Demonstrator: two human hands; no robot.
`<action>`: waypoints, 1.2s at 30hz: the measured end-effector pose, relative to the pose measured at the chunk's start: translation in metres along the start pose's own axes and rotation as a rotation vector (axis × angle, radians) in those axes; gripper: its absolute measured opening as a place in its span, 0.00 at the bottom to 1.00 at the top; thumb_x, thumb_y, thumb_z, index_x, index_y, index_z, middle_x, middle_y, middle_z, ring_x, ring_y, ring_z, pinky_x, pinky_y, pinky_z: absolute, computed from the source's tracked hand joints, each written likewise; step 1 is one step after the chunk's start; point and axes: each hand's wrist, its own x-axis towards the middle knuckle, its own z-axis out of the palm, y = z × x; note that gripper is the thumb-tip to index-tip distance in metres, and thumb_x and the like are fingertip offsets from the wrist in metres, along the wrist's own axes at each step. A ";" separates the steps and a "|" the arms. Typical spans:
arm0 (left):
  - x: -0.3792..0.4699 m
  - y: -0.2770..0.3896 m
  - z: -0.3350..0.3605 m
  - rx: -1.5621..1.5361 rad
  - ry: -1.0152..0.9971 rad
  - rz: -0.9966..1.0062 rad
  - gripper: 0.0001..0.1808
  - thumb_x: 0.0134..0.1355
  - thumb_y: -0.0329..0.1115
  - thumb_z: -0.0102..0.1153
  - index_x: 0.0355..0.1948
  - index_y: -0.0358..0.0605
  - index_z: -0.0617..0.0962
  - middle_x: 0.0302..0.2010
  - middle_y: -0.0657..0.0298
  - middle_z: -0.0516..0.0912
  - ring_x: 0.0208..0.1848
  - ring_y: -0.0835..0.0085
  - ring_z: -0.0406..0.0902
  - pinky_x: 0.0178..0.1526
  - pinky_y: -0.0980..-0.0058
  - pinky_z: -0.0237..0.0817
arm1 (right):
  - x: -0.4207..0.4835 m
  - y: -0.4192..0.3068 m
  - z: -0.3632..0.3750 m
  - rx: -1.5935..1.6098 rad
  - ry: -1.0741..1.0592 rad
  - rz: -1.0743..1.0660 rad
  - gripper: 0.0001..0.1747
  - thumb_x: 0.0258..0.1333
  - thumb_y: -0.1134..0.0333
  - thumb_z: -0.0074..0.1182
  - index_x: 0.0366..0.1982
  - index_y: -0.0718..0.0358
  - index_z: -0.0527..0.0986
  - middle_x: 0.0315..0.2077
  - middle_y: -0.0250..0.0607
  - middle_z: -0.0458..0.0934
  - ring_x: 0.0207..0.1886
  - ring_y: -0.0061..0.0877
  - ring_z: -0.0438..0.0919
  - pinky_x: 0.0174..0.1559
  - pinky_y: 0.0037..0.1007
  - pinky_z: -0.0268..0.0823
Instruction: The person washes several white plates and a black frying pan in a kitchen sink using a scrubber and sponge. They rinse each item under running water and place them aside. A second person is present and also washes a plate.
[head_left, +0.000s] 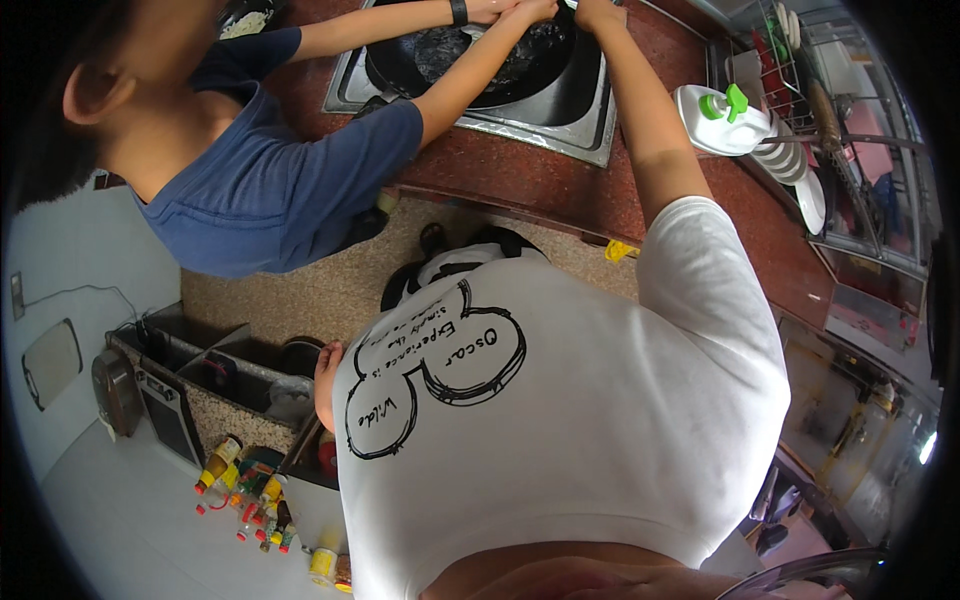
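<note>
A large black wok or pan (394, 64) with wet, shiny insides sits in the stainless-steel sink (536, 139) ahead of me. My right hand (601, 15) reaches to the far right side of the pan and sink. The top edge of the picture cuts it off, so its grip does not show clearly. Down by my left side, my left hand (328, 367) shows only in part beside my white T-shirt (585, 420), which hides the rest. Another person's hands (514, 9) are close together over the pan.
The other person, in a blue T-shirt (292, 187), leans in from the left. Right of the sink, a white jug with a green cap (709, 124) stands on the red counter (510, 180) near a wire dish rack (806, 60). Several bottles (247, 495) stand behind on my left.
</note>
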 end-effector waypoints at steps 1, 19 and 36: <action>0.001 0.000 -0.001 0.001 0.000 -0.006 0.12 0.62 0.39 0.49 0.41 0.42 0.73 0.28 0.68 0.72 0.30 0.80 0.66 0.36 0.80 0.61 | 0.004 0.003 0.006 0.053 0.013 -0.031 0.35 0.52 0.66 0.42 0.63 0.58 0.50 0.61 0.48 0.55 0.63 0.36 0.57 0.61 0.44 0.50; 0.027 0.027 0.006 0.362 0.017 -0.039 0.07 0.64 0.36 0.47 0.40 0.48 0.69 0.35 0.68 0.69 0.36 0.78 0.66 0.41 0.77 0.60 | 0.024 0.045 0.034 0.337 0.311 -0.133 0.27 0.50 0.65 0.47 0.56 0.56 0.66 0.55 0.51 0.64 0.56 0.43 0.66 0.55 0.32 0.59; 0.070 0.144 0.210 0.964 -0.161 0.802 0.13 0.59 0.36 0.53 0.39 0.37 0.76 0.26 0.64 0.76 0.30 0.80 0.71 0.35 0.81 0.62 | -0.168 0.174 -0.136 0.491 -0.124 -0.604 0.11 0.56 0.65 0.52 0.25 0.67 0.74 0.24 0.27 0.73 0.30 0.13 0.68 0.33 0.20 0.60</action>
